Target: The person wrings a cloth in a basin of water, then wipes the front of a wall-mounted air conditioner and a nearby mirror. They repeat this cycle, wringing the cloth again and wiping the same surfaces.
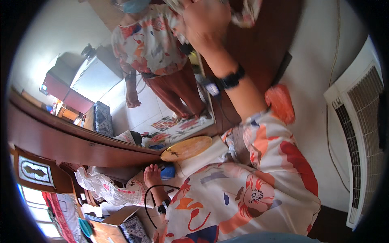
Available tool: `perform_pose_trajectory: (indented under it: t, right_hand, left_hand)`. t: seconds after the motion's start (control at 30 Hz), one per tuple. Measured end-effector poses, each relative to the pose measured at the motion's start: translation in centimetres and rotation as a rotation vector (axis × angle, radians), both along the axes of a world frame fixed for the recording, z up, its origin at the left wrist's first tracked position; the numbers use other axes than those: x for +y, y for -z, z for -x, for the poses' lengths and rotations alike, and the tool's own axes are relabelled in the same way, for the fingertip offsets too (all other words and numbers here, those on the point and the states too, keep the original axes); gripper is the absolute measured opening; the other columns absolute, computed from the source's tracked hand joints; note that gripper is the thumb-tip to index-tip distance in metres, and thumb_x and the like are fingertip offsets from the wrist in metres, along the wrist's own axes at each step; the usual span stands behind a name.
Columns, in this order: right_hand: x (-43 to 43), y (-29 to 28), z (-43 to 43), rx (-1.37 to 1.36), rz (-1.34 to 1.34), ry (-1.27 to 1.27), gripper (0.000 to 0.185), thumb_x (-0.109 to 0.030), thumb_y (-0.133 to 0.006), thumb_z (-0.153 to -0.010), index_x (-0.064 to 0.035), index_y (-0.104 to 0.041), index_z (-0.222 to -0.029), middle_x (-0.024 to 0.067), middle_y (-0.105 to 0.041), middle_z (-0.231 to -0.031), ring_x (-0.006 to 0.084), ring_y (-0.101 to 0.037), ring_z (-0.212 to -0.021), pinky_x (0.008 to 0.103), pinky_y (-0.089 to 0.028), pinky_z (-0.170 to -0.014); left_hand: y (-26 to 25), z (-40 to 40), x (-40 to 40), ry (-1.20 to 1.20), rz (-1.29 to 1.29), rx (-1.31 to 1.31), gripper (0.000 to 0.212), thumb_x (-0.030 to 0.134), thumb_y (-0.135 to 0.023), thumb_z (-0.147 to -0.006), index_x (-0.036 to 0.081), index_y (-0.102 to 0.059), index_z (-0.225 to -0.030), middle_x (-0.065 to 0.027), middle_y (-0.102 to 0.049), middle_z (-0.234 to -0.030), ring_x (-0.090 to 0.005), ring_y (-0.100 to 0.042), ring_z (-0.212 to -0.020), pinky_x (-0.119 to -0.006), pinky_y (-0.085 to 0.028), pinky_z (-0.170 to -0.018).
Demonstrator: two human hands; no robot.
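My right hand (208, 22) is raised at the top of the view, in front of a large mirror (152, 103) and its brown wooden surround. It is blurred and closed on a wadded patterned cloth (245, 16), partly cut off by the picture's edge. A black band circles that wrist. My left hand (152, 175) hangs low on the left with its fingers curled and nothing visible in them. Close beside it is a blue object (168, 172). The mirror reflects my patterned top, brown trousers and raised arm.
A round wooden board (187, 148) leans below the mirror near a white roll (202, 156). White plastic bags (112, 188) and an opened box (120, 214) lie left. To the right are an orange bag (279, 103) and a slatted white appliance (361, 130). A black cable (146, 200) loops by my left arm.
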State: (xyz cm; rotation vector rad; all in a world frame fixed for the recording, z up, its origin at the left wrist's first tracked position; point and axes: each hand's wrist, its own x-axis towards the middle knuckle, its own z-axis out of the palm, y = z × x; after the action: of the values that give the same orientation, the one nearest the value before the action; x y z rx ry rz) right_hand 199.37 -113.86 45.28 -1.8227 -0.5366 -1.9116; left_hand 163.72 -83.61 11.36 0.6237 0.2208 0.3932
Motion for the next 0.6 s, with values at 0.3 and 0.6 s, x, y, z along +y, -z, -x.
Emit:
perform_pose_trajectory:
  t: [0.3,0.6]
  right_hand:
    - [-3.7,8.9,-0.5,0.023,0.45,0.122,0.025,-0.019,-0.05,-0.074,-0.0154,-0.059,-0.098,-0.0004,-0.048,-0.115,0.0319,-0.042,-0.097,0.0528,-0.031,-0.089]
    - [2.9,-21.2,0.4,-0.357,0.08,0.224,0.027,-0.022,-0.047,-0.079,-0.0156,-0.055,-0.104,0.0025,-0.05,-0.116,0.0298,-0.043,-0.098,0.0389,-0.033,-0.088]
  left_hand:
    - [6.6,4.3,3.0,-0.144,0.015,-0.069,0.015,0.026,-0.052,-0.075,0.015,-0.054,-0.084,-0.0076,-0.053,-0.096,-0.0287,-0.049,-0.091,-0.038,-0.04,-0.062]
    - [4.4,2.5,2.4,-0.325,-0.015,0.044,0.013,0.013,-0.058,-0.073,0.009,-0.052,-0.084,-0.012,-0.056,-0.084,-0.03,-0.055,-0.072,-0.037,-0.044,-0.049]
